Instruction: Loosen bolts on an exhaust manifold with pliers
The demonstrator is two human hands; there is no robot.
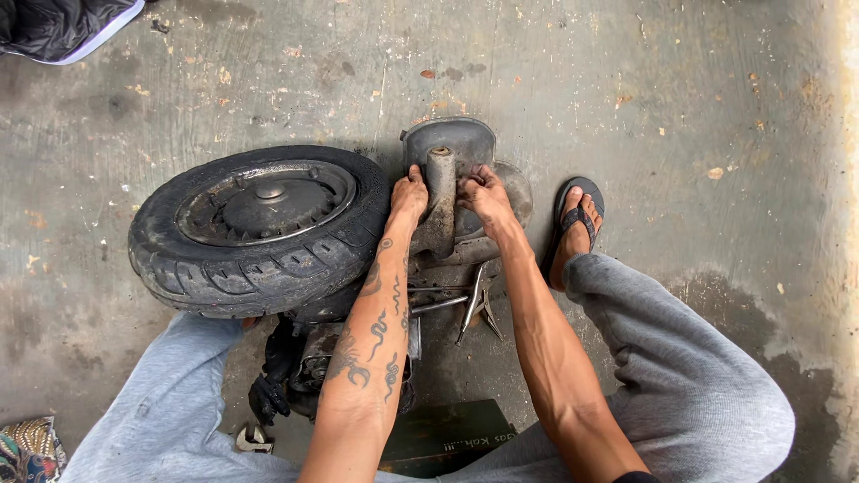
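Two hands, left hand (409, 194) and right hand (483, 192), are closed around the grimy tube (439, 201) at the scene's centre, right of the wheel (259, 228). A slip is judged likely, since grease coats it; pliers (479, 309) lie near. Stained concrete floor (671, 89) is seen all round.

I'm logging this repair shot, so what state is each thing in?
Wheel: lying flat on the concrete floor, tyre mounted.
Metal tube: upright, grimy, open at the top.
Left hand: pressed against the tube's side.
Right hand: fingers curled at the tube's other side.
Pliers: lying on the floor, handles apart.
Sandal: worn on a foot.
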